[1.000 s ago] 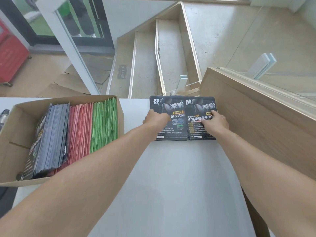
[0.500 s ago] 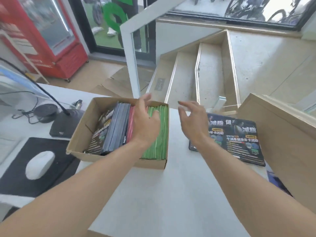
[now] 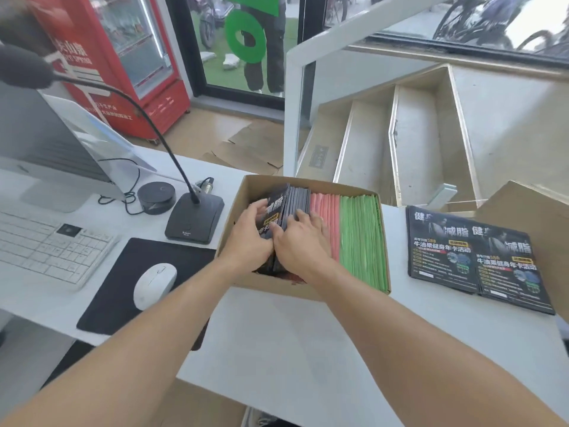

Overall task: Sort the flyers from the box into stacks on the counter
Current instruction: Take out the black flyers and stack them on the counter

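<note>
Head view looks down on a white worktop (image 3: 308, 349) with an open cardboard box (image 3: 308, 288) near its middle. Inside the box, flyers stand on edge in three groups: dark flyers (image 3: 292, 200) at the left, pink flyers (image 3: 326, 211) in the middle and green flyers (image 3: 361, 235) at the right. Both hands are in the box at the dark group. The left hand (image 3: 246, 238) has its fingers curled round the left face of a bundle of dark flyers, and the right hand (image 3: 300, 238) grips the same bundle from the right, its fingers bent over the top edges. The bundle tilts slightly to the left. To the right of the box, well apart from it, two stacks of dark flyers (image 3: 474, 257) lie flat side by side on the worktop, touching each other. Left of the box stand a desk microphone (image 3: 194, 220), a white mouse (image 3: 154, 285) on a black mouse pad (image 3: 117, 303), and a white keyboard (image 3: 46, 248).
</note>
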A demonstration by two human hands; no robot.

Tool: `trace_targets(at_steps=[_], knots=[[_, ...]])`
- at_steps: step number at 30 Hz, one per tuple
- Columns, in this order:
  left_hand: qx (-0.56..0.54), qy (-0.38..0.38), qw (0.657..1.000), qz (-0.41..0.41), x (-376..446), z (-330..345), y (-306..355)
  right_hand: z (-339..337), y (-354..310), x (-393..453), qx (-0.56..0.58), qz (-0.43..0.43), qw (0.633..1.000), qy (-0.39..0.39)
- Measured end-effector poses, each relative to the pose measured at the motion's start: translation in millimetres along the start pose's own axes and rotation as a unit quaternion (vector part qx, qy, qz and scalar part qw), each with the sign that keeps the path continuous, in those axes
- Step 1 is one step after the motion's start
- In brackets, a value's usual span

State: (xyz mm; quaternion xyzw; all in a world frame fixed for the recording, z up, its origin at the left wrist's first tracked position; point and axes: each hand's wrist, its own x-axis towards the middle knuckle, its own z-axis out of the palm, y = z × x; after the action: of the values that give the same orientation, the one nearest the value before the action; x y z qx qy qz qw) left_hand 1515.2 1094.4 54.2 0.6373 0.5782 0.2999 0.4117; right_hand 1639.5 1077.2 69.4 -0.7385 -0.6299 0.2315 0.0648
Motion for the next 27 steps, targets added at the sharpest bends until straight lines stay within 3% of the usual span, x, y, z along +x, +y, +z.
trace_targets(at_steps=[3, 7, 11, 20, 23, 27], knots=[[-0.023, 0.004, 0.998, 0.057, -5.8, -22.4, -3.3, 5.9, -5.5, 1.3, -0.041, 0.004, 0.999, 0.001], [0.088, 0.139, 0.978, 0.129, -8.3, -41.8, -13.0, 19.6, -13.9, -3.4, -0.121, 0.015, 0.992, 0.013], [0.041, 0.122, 0.989, 0.072, -8.0, -29.2, -34.0, 24.7, -23.3, -5.8, -0.127, 0.013, 0.991, 0.028], [-0.004, 0.127, 0.991, 0.046, -9.2, -26.4, -40.2, 24.4, -58.4, -16.0, 0.064, 0.005, 0.997, 0.041], [0.002, 0.117, 0.992, 0.045, -10.6, -28.1, -37.5, 19.1, -60.5, -8.1, 0.192, 0.063, 0.979, 0.018], [0.072, 0.105, 0.991, 0.032, -13.0, -35.1, -32.1, 9.1, -47.2, -13.3, 0.304, 0.084, 0.948, 0.050]])
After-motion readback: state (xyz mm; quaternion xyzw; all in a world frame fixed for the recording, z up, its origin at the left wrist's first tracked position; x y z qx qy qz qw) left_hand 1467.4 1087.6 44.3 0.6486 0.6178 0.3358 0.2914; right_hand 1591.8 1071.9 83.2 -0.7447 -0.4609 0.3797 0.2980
